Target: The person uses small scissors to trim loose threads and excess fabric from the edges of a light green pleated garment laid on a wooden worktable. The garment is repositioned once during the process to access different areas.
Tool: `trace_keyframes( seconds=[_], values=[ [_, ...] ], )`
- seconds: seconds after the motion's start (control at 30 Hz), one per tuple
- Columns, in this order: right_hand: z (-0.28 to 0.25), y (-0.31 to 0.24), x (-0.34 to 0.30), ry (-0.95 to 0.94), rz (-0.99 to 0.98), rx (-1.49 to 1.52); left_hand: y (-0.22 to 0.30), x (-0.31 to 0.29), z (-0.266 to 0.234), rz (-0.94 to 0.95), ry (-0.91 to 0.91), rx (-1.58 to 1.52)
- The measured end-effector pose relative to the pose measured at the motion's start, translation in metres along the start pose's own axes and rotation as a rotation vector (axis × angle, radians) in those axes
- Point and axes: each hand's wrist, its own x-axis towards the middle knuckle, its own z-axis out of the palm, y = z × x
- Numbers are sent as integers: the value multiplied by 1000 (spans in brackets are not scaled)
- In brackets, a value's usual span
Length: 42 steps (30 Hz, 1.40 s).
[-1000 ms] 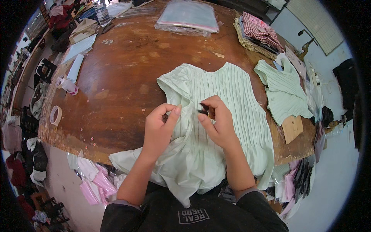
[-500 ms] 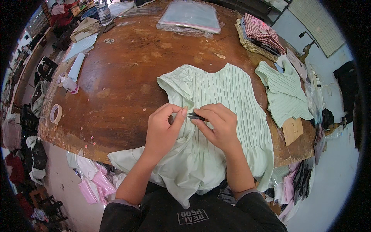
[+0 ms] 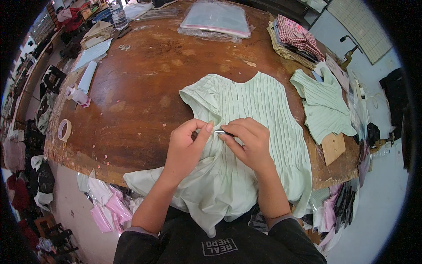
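Observation:
A pale mint-green pleated dress (image 3: 268,105) lies in front of me, its lower part bunched and hanging over the table's near edge. My left hand (image 3: 189,143) pinches a fold of it near the side seam, thumb against forefinger. In my right hand (image 3: 248,141) is a small pair of dark thread snips (image 3: 225,132), held between thumb and fingers. Their blades are together and point at the pinched fold, close to my left fingertips. Whether a thread lies there is too small to tell.
Another mint-green garment (image 3: 325,105) lies at the right, over a wooden board (image 3: 332,148). Folded clothes (image 3: 296,39) and clear plastic bags (image 3: 215,20) sit farther back. A tape roll (image 3: 64,130), a white bottle (image 3: 79,96) and scattered small buttons are on the left of the wooden table (image 3: 136,88).
The blades of the snips have closed; they were apart before. Both hands stay in nearly the same place, and the dress has barely shifted.

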Motion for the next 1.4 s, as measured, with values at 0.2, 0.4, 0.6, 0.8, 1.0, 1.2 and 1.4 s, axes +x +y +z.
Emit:
trace_keyframes(
  seconds=[0.2, 0.4, 0.6, 0.8, 1.0, 1.2, 1.4],
  values=[
    [-2, -4, 1, 0, 10, -2, 3, 2, -2, 66, 4, 89],
    [-8, -9, 3, -54, -24, -67, 11, 3, -4, 125, -7, 225],
    [-9, -10, 2, -49, -20, -99, 20, 4, -4, 169, -46, 295],
    [-10, -11, 2, -95, -4, -114, 19, 7, -5, 175, -80, 334],
    [-11, -11, 2, -92, 13, -107, 20, 7, -5, 151, -91, 300],
    [-8, -7, 0, -79, 48, -51, 16, 8, -6, 85, -105, 244],
    [-10, -13, 4, -110, 279, 210, 9, 1, -11, 240, -136, 263]
  ],
)
